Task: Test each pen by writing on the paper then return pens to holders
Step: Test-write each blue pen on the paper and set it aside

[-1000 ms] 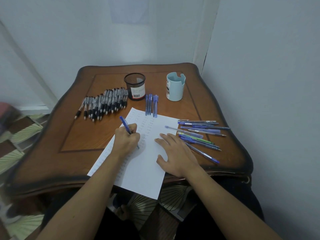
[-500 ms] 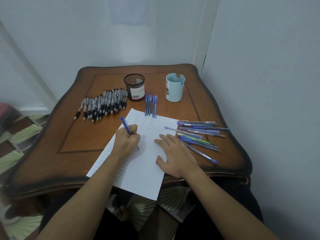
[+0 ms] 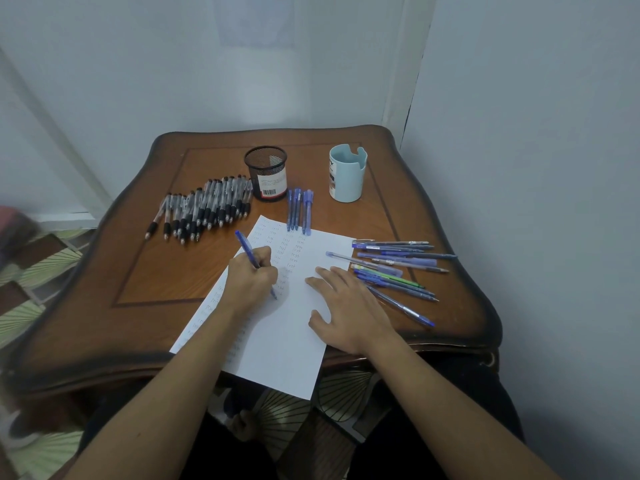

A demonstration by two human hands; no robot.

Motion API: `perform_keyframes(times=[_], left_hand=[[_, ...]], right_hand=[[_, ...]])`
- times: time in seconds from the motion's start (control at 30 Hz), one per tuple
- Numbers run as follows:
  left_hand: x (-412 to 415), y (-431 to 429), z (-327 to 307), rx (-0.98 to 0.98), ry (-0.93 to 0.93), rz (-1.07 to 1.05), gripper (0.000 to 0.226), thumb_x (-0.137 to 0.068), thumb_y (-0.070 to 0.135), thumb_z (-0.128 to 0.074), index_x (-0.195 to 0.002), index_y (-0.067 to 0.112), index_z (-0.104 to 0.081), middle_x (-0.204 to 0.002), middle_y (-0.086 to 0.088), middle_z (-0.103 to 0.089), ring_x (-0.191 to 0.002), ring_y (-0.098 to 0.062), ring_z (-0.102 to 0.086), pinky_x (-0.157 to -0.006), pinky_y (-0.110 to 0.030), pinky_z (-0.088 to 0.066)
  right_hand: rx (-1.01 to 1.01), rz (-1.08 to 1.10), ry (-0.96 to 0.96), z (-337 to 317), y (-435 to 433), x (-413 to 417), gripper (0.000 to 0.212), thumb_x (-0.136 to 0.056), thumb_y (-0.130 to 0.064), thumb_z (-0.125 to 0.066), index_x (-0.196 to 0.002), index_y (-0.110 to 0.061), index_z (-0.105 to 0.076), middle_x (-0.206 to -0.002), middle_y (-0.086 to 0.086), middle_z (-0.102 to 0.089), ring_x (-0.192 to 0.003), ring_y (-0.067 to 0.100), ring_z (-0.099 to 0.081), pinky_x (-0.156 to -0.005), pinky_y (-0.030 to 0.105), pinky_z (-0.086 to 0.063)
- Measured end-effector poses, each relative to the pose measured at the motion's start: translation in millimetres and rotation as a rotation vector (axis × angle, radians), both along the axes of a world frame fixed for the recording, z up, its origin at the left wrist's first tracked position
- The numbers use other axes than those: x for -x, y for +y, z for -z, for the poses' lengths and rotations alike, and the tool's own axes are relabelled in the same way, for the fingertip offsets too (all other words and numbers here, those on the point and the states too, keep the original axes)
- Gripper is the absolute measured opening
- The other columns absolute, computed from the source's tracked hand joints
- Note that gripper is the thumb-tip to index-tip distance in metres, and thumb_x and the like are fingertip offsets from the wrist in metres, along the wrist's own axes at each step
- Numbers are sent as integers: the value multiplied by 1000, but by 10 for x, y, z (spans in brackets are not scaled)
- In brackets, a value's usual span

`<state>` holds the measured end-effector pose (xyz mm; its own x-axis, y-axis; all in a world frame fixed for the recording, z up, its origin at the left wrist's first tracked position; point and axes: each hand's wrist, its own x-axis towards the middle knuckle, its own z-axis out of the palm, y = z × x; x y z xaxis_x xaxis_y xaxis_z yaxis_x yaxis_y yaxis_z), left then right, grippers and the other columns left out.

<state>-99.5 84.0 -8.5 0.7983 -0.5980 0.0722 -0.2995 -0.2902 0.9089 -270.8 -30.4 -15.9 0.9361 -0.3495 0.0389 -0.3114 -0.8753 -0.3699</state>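
Observation:
A white sheet of paper (image 3: 291, 344) with columns of small written words lies on the wooden table (image 3: 156, 271), its near corner hanging over the edge. My left hand (image 3: 251, 280) grips a blue pen (image 3: 244, 245), tip down on the paper. My right hand (image 3: 346, 308) rests flat on the sheet's right side, fingers spread. A black mesh holder (image 3: 266, 173) and a light blue holder (image 3: 347, 173) stand at the back, with nothing showing above their rims. Several black pens (image 3: 204, 209) lie left of the mesh holder. Several blue pens (image 3: 299, 209) lie at the paper's top edge.
A loose pile of several blue pens, with one green one (image 3: 394, 271), lies on the table right of the paper, close to my right hand. Walls close the table in at the back and right. Patterned floor (image 3: 38, 265) shows on the left.
The left hand has shifted very slightly with the pen tip on the paper. The right hand has stayed flat on the sheet.

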Motion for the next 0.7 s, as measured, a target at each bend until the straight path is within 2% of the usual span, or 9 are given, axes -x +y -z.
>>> perform_keyframes(times=[0.07, 0.13, 0.2, 0.27, 0.37, 0.43, 0.53, 0.6, 0.7], left_hand=[[-33, 15, -40, 47, 74, -22, 17, -78, -16, -52, -68, -4, -44, -55, -5, -38, -52, -13, -40, -48, -26, -35], [-64, 15, -99, 91, 161, -19, 14, -90, -7, -51, -86, 6, -55, -55, -4, -43, -45, -14, -42, -46, -26, -36], [-89, -13, -138, 77, 192, 25, 5, -104, 21, -50, -105, 18, -54, -53, -3, -44, -39, -14, -39, -43, -27, -36], [-115, -57, -152, -1, 152, 58, 26, -104, 43, -46, -117, 22, -54, -52, -1, -48, -40, -12, -40, -44, -28, -38], [-145, -138, -171, -80, 64, 69, 33, -107, 42, -40, -111, 21, -64, -51, 0, -52, -46, -15, -46, -51, -29, -41], [-169, -192, -198, -91, 55, 40, 31, -107, 37, -40, -106, 22, -68, -52, -2, -56, -44, -14, -48, -49, -26, -41], [-227, -260, -245, -34, 75, 41, 22, -104, 33, -53, -106, 24, -72, -54, -5, -60, -42, -13, -48, -43, -22, -40], [-279, -308, -277, -12, 65, 32, 21, -101, 32, -59, -108, 20, -75, -54, -4, -62, -45, -17, -53, -44, -25, -43], [-421, -441, -241, -56, 61, -35, 26, -102, 30, -58, -101, 13, -77, -56, -3, -65, -50, -25, -58, -42, -26, -43]], right_hand=[[-4, -3, -4, -5, 4, 6, 61, -95, -49, -47, -152, -32, -33, -163, -6, -23, -151, 16, -12, -122, 40, -11], [-10, -8, -3, -11, 4, 9, 61, -95, -49, -47, -152, -32, -33, -163, -6, -23, -152, 16, -12, -122, 40, -11], [-14, -10, -1, -15, -2, 10, 61, -95, -49, -46, -152, -32, -32, -164, -6, -22, -152, 17, -12, -122, 40, -11], [-10, -9, 1, -21, -2, 10, 61, -96, -49, -46, -152, -32, -32, -164, -6, -22, -152, 17, -12, -122, 40, -10], [-8, -10, -5, -24, 0, 11, 61, -95, -49, -47, -152, -31, -33, -163, -5, -23, -151, 17, -12, -122, 39, -10], [-13, -12, -8, -21, -5, 11, 61, -95, -49, -47, -152, -31, -33, -163, -6, -23, -151, 17, -12, -122, 40, -10], [-15, -15, -11, -19, -10, 7, 61, -95, -49, -47, -152, -32, -33, -164, -6, -23, -152, 17, -11, -122, 40, -10], [-22, -17, -9, -22, -11, 7, 61, -95, -49, -47, -152, -31, -33, -164, -6, -22, -152, 17, -11, -122, 40, -10], [-32, -24, -13, -15, -19, 7, 61, -95, -49, -47, -152, -31, -33, -164, -5, -22, -152, 19, -12, -122, 42, -10]])
